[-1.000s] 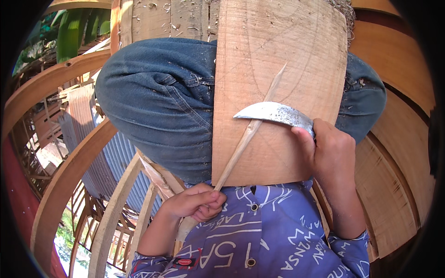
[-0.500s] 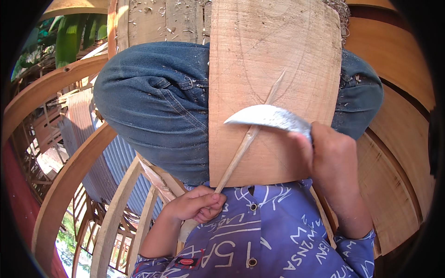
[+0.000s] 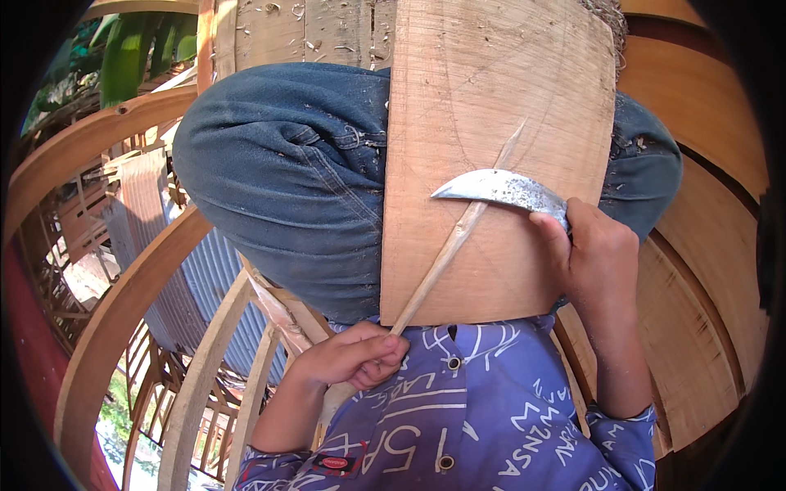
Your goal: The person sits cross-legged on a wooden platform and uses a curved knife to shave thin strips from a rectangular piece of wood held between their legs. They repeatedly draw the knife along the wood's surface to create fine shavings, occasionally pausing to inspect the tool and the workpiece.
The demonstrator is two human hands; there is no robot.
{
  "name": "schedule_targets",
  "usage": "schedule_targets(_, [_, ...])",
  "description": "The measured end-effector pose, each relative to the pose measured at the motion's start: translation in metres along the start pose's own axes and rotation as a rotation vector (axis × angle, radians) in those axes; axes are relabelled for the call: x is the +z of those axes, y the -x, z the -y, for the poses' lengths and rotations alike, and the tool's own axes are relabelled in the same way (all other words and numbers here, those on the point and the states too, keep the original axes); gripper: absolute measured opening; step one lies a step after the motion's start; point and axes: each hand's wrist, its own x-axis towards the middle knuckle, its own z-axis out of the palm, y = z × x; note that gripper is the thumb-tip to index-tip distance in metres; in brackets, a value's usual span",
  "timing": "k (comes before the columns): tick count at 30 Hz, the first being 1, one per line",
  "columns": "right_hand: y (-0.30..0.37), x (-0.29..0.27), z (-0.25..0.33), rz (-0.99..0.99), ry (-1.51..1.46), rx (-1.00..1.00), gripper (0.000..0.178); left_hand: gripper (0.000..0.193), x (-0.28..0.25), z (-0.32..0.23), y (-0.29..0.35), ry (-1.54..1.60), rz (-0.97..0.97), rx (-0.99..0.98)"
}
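Observation:
A thin wooden stick (image 3: 442,262) lies slantwise over a wide plank (image 3: 491,286) resting across my lap, its pale sharpened point toward the far right. My left hand (image 3: 364,358) is closed round the stick's near end, close to my shirt front. In my right hand (image 3: 602,250) is a curved knife (image 3: 499,188), whose handle the fingers hide. Its silver, dark-speckled blade points left and crosses over the stick below the tapered part. Faint curved pencil lines mark the plank.
My crossed legs in blue jeans (image 3: 286,180) flank the plank. Wood shavings litter the slatted floor (image 3: 336,33) beyond. Curved wooden ribs (image 3: 131,303) rise at the left, with corrugated sheets (image 3: 221,278) below them. Wide curved boards (image 3: 696,295) stand at the right.
The blade has shifted a little along the stick toward its point and is sharper to see. The plank, stick and legs appear slightly further right in view.

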Motion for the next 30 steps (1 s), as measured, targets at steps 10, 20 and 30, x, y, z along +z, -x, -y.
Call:
schedule_targets(10, [-0.024, -0.026, -0.067, -0.153, -0.054, 0.364, 0.048, 0.048, -0.01, 0.01, 0.005, 0.066, 0.014, -0.035])
schedule_targets(20, [0.001, -0.004, -0.005, 0.045, 0.013, 0.071, 0.046, 0.044, 0.003, 0.006, 0.006, 0.009, -0.035, -0.012])
schedule_targets(30, [0.003, -0.015, -0.01, -0.038, -0.03, 0.026, 0.045, 0.044, 0.003, 0.003, 0.005, 0.03, -0.027, -0.067])
